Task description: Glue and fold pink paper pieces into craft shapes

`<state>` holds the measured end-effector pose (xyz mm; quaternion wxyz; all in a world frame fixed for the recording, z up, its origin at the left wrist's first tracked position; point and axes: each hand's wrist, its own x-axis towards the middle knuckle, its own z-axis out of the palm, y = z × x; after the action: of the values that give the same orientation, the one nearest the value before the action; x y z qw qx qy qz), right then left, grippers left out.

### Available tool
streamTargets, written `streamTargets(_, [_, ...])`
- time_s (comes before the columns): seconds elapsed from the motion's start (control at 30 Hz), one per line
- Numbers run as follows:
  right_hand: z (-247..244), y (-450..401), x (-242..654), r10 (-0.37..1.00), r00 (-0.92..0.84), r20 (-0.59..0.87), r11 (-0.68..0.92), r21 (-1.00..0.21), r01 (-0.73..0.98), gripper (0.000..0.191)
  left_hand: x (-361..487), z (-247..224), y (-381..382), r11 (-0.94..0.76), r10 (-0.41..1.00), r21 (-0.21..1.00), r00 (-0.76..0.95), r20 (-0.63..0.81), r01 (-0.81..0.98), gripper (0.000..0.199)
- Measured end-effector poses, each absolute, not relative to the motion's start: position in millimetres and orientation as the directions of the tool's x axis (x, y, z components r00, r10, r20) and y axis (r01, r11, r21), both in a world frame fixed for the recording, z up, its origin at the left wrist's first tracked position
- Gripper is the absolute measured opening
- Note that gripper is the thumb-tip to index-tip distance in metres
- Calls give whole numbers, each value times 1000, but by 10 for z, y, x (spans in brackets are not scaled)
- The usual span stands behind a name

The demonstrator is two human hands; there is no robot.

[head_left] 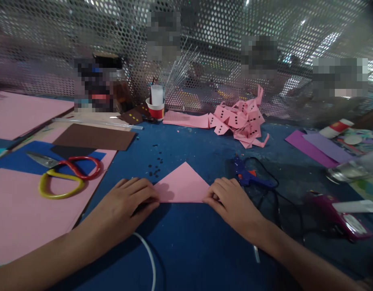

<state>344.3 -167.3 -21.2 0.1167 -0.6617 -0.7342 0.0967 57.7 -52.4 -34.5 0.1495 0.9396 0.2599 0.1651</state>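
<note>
A pink paper triangle (183, 185) lies on the blue table (186, 246), its point facing away from me and its long edge toward me. My left hand (133, 200) pinches the left corner between thumb and curled fingers. At the right corner, my right hand (230, 198) has its fingers closed on the paper too. Both corners are hidden under the fingertips. Small black paper dots (156, 165) are scattered beyond the triangle, to its left.
Scissors (74, 169) lie on coloured sheets at left. A blue glue gun (250, 176) with a black cable sits beyond my right hand. Folded pink pieces (241, 119), a paper cup (155, 109) and a perforated metal screen (210, 60) are at the back. A white cable (148, 254) is in front.
</note>
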Motion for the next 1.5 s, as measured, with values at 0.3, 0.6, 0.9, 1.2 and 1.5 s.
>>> streamTargets(0.3, [-237,-1723,3400,967,-218,136,250,-308,918,6,713,-369,-536,-771,583,429,792,182,470,9])
streamTargets(0.6, [-255,-1729,3363,943,-287,167,327,-312,892,12,716,-364,-583,-748,616,413,774,144,519,12])
streamTargets(0.9, [-226,-1725,3307,977,-178,118,210,-397,893,13,723,-371,-579,-757,615,385,775,147,528,18])
streamTargets(1.2, [-269,-1725,3337,989,-120,90,148,-460,876,14,754,-363,-578,-745,636,379,755,159,549,24])
streamTargets(1.5, [-272,-1702,3337,993,-62,97,99,-447,889,15,770,-370,-556,-698,682,430,714,158,572,15])
